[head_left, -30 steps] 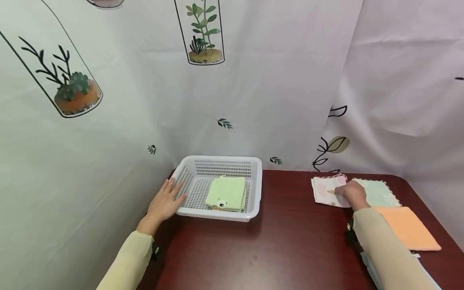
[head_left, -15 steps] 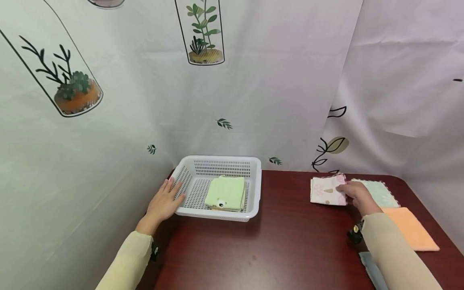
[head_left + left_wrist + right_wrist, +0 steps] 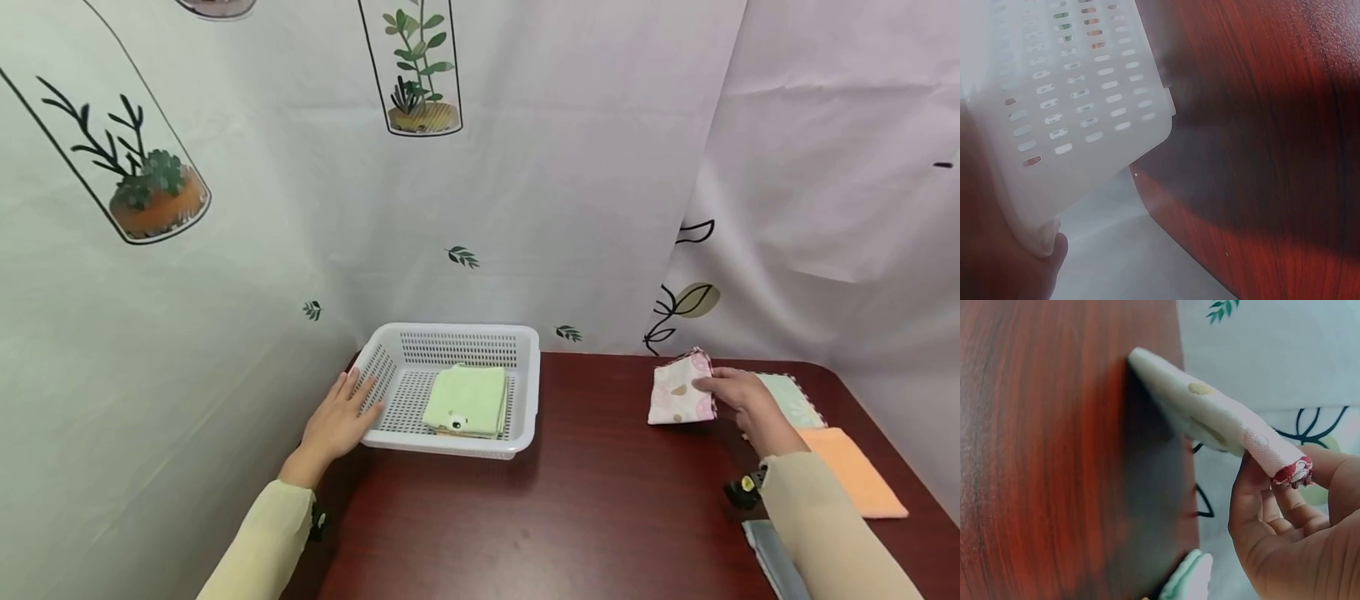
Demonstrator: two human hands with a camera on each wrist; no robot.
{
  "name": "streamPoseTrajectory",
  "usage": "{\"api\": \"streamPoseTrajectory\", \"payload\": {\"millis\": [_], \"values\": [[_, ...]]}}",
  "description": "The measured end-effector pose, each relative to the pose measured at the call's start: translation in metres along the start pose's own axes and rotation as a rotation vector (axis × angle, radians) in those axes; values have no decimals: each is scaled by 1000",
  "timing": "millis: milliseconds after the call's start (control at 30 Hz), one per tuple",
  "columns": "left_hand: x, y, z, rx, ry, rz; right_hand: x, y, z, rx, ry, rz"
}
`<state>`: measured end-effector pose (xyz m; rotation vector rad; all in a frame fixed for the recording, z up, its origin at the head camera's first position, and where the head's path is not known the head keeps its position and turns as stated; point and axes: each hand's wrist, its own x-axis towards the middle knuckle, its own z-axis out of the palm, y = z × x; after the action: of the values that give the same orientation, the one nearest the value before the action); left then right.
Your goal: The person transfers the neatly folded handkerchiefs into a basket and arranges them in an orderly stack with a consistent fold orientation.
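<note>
Near the table's (image 3: 600, 475) far edge, the right hand (image 3: 748, 402) pinches a pink-patterned cloth (image 3: 671, 397), apparently a lift next needing a steady hold, the left hand (image 3: 335, 419) relaxed on the basket (image 3: 450, 445).

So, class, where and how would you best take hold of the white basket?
Take the white basket by the rims of its short ends, coming in from left and right; that's probably best, since it stands upright, widens toward the top, and has a folded green cloth inside.
</note>
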<state>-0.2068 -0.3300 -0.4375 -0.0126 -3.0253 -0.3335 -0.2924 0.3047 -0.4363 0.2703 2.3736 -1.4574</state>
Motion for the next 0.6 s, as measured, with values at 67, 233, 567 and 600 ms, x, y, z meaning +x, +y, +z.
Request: {"api": "streamPoseTrajectory", "payload": {"millis": [67, 233, 567, 600], "values": [[0, 0, 0, -3, -3, -2, -4, -2, 0, 11, 5, -12], [0, 0, 1, -1, -3, -5, -10, -5, 1, 19, 43, -78], [1, -1, 0, 4, 2, 9, -21, -12, 3, 55, 79, -116], [1, -1, 1, 4, 2, 9, -22, -13, 4, 71, 77, -120]]}}
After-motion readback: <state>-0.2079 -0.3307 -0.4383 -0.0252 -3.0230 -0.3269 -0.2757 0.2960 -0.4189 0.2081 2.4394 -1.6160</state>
